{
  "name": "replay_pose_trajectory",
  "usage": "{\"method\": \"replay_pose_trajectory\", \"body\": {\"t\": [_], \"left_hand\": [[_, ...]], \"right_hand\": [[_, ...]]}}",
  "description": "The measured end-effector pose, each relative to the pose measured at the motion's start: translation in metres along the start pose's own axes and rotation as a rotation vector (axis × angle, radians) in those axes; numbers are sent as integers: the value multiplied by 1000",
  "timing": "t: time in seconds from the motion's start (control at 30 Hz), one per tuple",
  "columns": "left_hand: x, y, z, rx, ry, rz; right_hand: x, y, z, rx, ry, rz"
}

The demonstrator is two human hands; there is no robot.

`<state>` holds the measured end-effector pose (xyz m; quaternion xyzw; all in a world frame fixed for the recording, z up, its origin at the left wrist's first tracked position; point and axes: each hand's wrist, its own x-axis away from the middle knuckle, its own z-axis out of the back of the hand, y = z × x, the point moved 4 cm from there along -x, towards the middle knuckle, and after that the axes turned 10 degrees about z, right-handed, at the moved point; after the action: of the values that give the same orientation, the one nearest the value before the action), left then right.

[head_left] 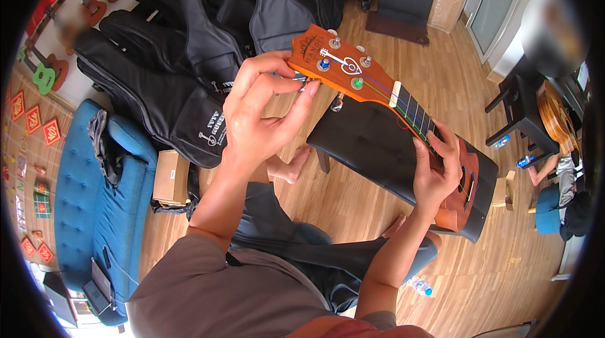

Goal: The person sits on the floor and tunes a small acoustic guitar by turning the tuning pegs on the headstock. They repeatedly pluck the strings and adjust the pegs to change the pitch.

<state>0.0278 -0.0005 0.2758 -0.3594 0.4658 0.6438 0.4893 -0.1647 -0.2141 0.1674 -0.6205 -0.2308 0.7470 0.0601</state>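
Left hand [255, 114] pinches a tuning peg [304, 79] at 12 o'clock | right hand [439, 171] curls round the neck [416, 115] at 3 o'clock | ukulele [449, 215] slants from 1 to 4 o'clock over black bench [359, 142] | blue string [324, 65] and green string [358, 83] look wound; two far posts [335, 43] seem bare, likely left

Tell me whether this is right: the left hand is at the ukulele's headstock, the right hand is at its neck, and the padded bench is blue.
Wrong colour: the head view shows the padded bench is black, not blue. The left hand is at the ukulele's headstock and the right hand at its neck.
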Motion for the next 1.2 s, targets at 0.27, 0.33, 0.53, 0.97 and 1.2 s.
{"method": "replay_pose_trajectory", "body": {"t": [0.27,0.33,0.53,0.97,1.2], "left_hand": [[-2,3,-1,25,-81,-28],[-4,3,2,11,-145,-55],[-13,11,12,-5,-229,-54],[-34,42,-20,-225,-418,-201],[-42,56,-37,-234,-476,-264]], "right_hand": [[0,1,1,-45,30,-56],[0,3,4,1,22,-6],[3,3,1,-74,53,-87],[0,3,0,-18,26,0],[0,3,2,-3,12,8]]}}
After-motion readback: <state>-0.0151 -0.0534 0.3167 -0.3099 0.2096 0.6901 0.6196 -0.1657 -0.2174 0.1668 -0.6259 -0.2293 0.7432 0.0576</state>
